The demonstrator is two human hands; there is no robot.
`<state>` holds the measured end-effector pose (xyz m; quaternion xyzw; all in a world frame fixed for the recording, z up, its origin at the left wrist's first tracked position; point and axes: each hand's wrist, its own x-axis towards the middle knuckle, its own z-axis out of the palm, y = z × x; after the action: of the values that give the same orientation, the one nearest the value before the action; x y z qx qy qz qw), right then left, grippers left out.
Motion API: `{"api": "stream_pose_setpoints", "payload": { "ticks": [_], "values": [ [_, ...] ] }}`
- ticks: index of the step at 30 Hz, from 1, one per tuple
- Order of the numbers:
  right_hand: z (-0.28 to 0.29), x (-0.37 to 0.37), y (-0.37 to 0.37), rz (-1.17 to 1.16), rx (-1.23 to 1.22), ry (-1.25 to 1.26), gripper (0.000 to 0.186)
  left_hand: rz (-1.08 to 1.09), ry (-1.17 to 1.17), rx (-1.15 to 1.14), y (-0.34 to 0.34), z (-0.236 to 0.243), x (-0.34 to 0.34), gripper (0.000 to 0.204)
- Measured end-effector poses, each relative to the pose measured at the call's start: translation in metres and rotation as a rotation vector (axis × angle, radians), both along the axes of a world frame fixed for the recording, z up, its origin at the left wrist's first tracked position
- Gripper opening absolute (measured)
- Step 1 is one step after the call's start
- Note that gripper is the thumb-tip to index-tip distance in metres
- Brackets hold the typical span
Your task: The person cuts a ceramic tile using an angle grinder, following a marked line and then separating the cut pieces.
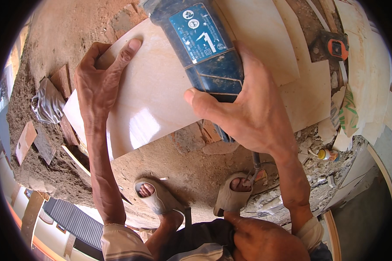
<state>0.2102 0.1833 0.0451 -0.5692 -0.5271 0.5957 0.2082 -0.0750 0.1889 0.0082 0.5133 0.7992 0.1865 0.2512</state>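
A blue angle grinder (207,48) with a label on its body lies in the grip of my right hand (259,104), thumb on one side and fingers wrapped round the other. Its dark head reaches the top edge of the view, and any disc is out of sight. Below my wrist, a cord (256,161) hangs from it. Beneath the grinder is a glossy cream tile (159,98). My left hand (99,80) grips its left edge, thumb on top and the other fingers curled at the rim, partly hidden.
More cream tiles (311,93) lie to the right, with an orange and black tape measure (336,48) beyond. A small yellow-capped bottle (328,155) rests among rubble. At left are a crumpled plastic bag (49,101) and broken tile pieces (26,142). My sandalled feet (157,195) stand near the tile.
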Motion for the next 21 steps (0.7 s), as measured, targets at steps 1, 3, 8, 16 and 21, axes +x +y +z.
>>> {"api": "stream_pose_setpoints", "payload": {
  "ticks": [1, 3, 8, 16, 21],
  "values": [
    [0.0, 0.0001, 0.0005, 0.006, -0.005, -0.01, 0.055, -0.002, 0.003, -0.001, 0.0001, -0.0005, -0.0001, 0.09],
    [-0.0005, 0.0003, 0.0009, 0.014, -0.01, -0.02, 0.056, -0.003, 0.004, 0.001, -0.0001, -0.0008, 0.0, 0.091],
    [-0.0009, 0.0013, 0.0009, 0.013, 0.005, -0.006, 0.057, -0.008, 0.0, -0.009, 0.0, -0.0001, -0.0007, 0.092],
    [-0.003, 0.0021, 0.0011, 0.029, 0.034, -0.019, 0.057, 0.006, 0.004, 0.0, -0.0011, -0.001, 0.0013, 0.092],
    [-0.0034, 0.0019, 0.0007, 0.035, 0.039, -0.029, 0.057, -0.002, 0.003, 0.0, -0.001, -0.0003, 0.0009, 0.092]
  ]
}}
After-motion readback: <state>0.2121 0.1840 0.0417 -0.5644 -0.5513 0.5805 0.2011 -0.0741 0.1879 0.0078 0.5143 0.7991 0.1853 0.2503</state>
